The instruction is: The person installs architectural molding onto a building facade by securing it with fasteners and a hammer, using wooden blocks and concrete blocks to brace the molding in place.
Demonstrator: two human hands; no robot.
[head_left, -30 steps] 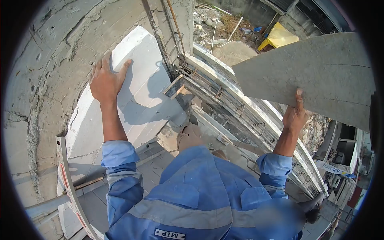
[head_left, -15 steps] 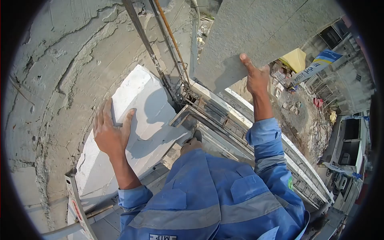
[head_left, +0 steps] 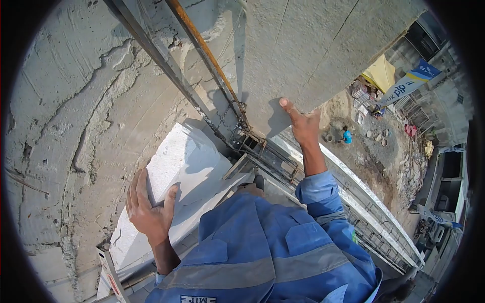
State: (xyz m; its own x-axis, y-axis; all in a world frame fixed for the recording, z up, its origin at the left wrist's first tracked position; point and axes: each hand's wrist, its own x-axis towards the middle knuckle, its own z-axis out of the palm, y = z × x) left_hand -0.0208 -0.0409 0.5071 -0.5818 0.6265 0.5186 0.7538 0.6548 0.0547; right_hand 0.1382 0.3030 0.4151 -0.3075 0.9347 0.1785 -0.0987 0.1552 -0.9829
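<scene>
My left hand rests on the top edge of a white block wall, fingers stretched out and thumb spread away from them. Its palm is against the block. My right hand grips the lower edge of a grey concrete column. The thumb lies on the column's face, and the other fingers are hidden behind the edge. Between the hands stand a grey metal bar and a rusty bar, both running down to a cluster of metal rods.
Rough grey plastered wall fills the left side. A spirit level leans at the lower left. Metal scaffolding runs down to the right. Far below on the ground are a person in blue, rubble, a yellow canopy and a banner.
The view has shifted, so the white wall sits lower in it. My left hand stays on the wall and my right hand on the column. The person below has come into view.
</scene>
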